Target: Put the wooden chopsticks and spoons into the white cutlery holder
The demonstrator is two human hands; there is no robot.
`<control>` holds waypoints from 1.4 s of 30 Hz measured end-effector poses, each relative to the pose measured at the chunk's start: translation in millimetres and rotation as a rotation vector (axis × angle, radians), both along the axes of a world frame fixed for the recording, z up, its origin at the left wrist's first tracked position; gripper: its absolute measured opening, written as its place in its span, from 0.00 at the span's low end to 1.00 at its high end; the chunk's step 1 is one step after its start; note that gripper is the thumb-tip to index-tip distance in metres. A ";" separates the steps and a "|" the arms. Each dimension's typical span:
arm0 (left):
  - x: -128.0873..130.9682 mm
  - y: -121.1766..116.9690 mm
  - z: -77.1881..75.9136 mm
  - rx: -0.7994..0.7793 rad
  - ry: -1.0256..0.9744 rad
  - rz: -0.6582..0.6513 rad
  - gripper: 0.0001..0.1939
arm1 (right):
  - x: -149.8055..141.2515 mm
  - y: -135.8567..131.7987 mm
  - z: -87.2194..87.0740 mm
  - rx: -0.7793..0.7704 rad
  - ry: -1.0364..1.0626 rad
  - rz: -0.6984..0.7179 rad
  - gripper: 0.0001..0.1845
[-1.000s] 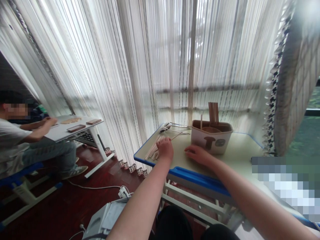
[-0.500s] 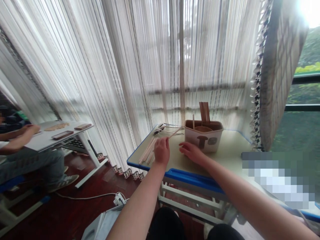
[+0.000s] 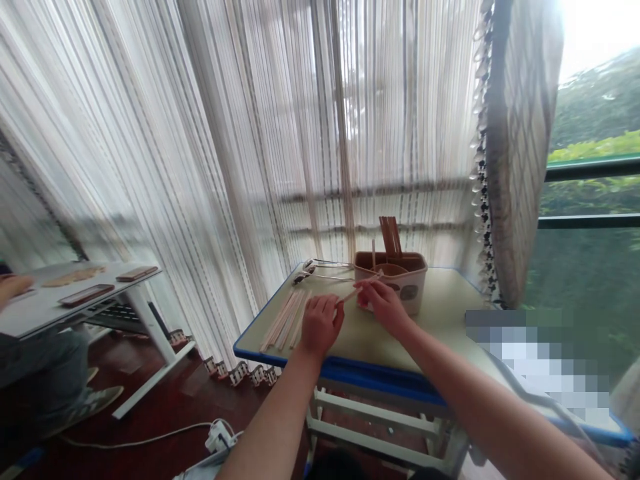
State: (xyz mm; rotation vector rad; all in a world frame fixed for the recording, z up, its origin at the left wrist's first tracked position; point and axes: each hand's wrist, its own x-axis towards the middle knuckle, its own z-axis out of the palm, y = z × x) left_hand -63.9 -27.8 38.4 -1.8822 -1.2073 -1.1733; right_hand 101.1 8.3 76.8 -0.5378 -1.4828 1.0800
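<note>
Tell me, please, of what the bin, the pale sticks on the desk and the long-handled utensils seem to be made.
Bin: probably smooth plastic, with its moulded-looking walls and rounded rim.
Pale sticks: likely unvarnished wood or bamboo, light and matt.
Long-handled utensils: apparently polished metal, thin and shiny.

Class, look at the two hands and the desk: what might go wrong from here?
The loose pale sticks lie near the desk's blue edge, beside the left hand; a careless brush might knock some off.

The right hand is close in front of the bin, so it could bump it and perhaps rattle the tall brown sticks.

The held stick is thin, so it might slip or snap if pressed hard.
</note>
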 end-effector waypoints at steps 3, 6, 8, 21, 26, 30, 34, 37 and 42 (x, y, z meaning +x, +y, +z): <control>1.0 1.8 -1.3 -0.036 0.035 0.003 0.08 | 12.0 -3.5 12.0 0.089 0.039 -0.149 0.18; 3.2 4.4 -2.1 -0.068 0.070 -0.002 0.07 | 19.5 -4.8 20.8 0.125 0.056 -0.210 0.17; 4.7 5.9 -2.0 -0.080 0.073 0.008 0.08 | 20.5 -3.8 22.3 0.120 0.050 -0.156 0.16; 42.4 23.5 28.5 -0.171 -0.076 -0.185 0.11 | 21.3 -4.8 29.8 0.310 -0.021 -0.352 0.12; 70.6 59.0 63.5 0.069 -0.130 -0.237 0.12 | 42.2 -5.2 39.0 0.301 0.100 -0.654 0.12; 78.7 75.4 72.6 0.149 -0.176 -0.323 0.13 | 60.2 3.5 39.3 0.315 0.119 -0.954 0.12; 74.0 78.3 61.7 0.135 -0.141 -0.315 0.14 | 69.0 18.4 36.1 0.353 0.057 -1.097 0.12; 72.1 73.4 52.5 0.078 -0.053 -0.302 0.15 | 68.0 29.2 31.4 0.342 -0.052 -1.093 0.13; 72.3 64.1 45.2 0.014 0.025 -0.278 0.17 | 64.6 36.3 25.6 0.333 -0.198 -1.010 0.15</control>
